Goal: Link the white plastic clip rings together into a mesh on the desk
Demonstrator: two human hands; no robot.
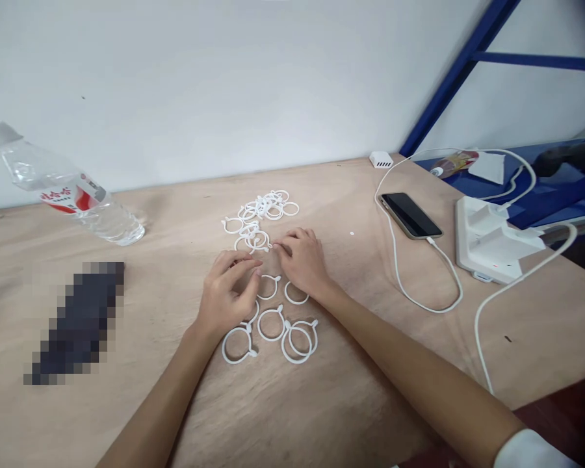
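Observation:
White plastic curtain rings, each with a small eyelet, lie on the wooden table. My right hand point(302, 260) reaches to the middle group, its thumb and fingertips closed at the eyelet of one curtain ring point(262, 249). My left hand point(228, 290) is at the left with curled fingers, thumb and index close together. Whether anything is between them is hidden. Just right of that thumb lies another ring point(275, 286). Several more rings point(223, 348) are spread nearer to me, two of them overlapping. Beyond both hands, a tangled pile of rings point(263, 207) sits toward the wall.
A water bottle point(92, 211) stands at the left, with a pixelated dark patch point(80, 322) below it. On the right are a phone point(412, 214) on a charging cable point(394, 253), a white power strip point(487, 244) with plugs, and a small white box point(381, 160).

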